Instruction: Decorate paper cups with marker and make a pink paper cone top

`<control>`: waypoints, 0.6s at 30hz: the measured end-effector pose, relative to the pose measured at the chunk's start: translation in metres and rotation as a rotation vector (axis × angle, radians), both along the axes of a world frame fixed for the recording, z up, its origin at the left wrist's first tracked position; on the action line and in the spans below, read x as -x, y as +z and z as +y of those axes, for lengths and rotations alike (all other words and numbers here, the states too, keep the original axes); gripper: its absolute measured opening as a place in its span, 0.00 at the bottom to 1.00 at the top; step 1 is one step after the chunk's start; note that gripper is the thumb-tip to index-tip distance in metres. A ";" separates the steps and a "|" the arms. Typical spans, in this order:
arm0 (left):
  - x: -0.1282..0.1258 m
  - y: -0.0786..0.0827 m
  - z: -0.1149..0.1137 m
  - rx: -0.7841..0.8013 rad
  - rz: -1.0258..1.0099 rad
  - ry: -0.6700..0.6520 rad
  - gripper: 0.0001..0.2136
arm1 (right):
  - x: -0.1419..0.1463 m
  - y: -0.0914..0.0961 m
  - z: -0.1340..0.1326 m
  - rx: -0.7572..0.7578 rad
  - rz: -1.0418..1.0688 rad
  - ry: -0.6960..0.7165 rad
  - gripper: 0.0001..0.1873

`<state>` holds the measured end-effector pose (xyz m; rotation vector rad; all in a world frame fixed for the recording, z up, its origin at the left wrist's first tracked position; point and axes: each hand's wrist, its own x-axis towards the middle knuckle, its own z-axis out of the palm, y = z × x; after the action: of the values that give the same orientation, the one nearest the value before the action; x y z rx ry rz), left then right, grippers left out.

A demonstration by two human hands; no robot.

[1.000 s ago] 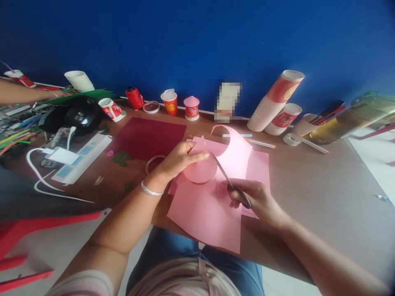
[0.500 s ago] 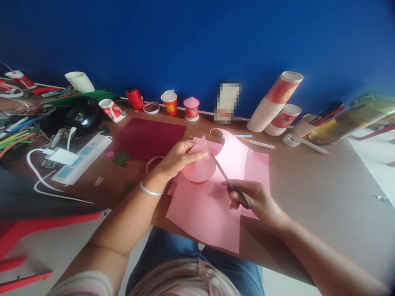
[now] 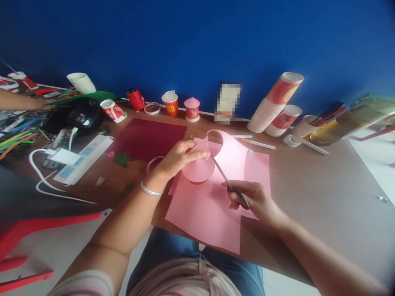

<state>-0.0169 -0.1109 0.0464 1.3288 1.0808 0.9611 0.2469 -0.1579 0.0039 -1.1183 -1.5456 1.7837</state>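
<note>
A pink paper sheet [image 3: 206, 213] lies on the brown table [image 3: 308, 193] in front of me. My left hand [image 3: 175, 160] pinches a round, partly cut pink piece [image 3: 199, 170] of that sheet and lifts it. My right hand [image 3: 253, 199] is closed on the handles of grey scissors [image 3: 226, 181], whose blades reach into the cut beside the round piece. A curled pink strip [image 3: 234, 152] stands up behind the blades.
A dark red sheet [image 3: 148, 137] lies to the left, a tape ring [image 3: 152, 162] at its corner. A power strip [image 3: 82, 158], cables and pens crowd the far left. Paper cups [image 3: 273, 102], a red thread spool [image 3: 135, 98] and tape [image 3: 291, 139] line the blue wall. Another person's arm [image 3: 18, 100] shows at far left.
The scissors have advanced slightly round the circle and the curled strip has risen a little. The other person's arm at far left has shifted.
</note>
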 end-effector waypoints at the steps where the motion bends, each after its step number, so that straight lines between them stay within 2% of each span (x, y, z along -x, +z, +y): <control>1: 0.000 0.000 0.000 -0.008 0.012 -0.003 0.13 | 0.000 0.000 0.000 0.005 -0.003 -0.003 0.24; 6: 0.000 -0.001 0.001 -0.052 0.066 0.024 0.14 | 0.001 0.002 -0.001 0.005 0.000 0.004 0.25; 18: -0.002 0.004 -0.002 -0.011 0.037 0.041 0.14 | 0.001 0.005 -0.002 -0.015 -0.007 -0.012 0.25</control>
<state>-0.0146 -0.1127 0.0503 1.3425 1.1359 0.9780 0.2462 -0.1603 0.0089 -1.1258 -1.5509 1.7595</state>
